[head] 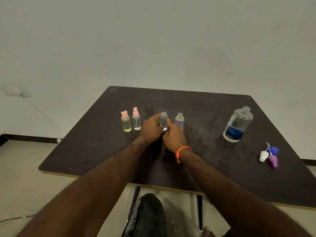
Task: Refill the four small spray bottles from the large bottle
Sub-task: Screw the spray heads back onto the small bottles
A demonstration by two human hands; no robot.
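both hands, left hand [150,128] and right hand [174,135], curl fingers around one uncapped clear small spray bottle [163,120] (third in the row) standing on the dark brown table [89,151]; the large clear uncapped bottle [238,124] stands well right.

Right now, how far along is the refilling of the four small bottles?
Two bottles at the left, a yellowish one and a clear one, stand capped with liquid inside. Both hands, left and right, hold the third bottle, uncapped. The fourth is also uncapped. The large bottle stands open; loose caps still need fitting.
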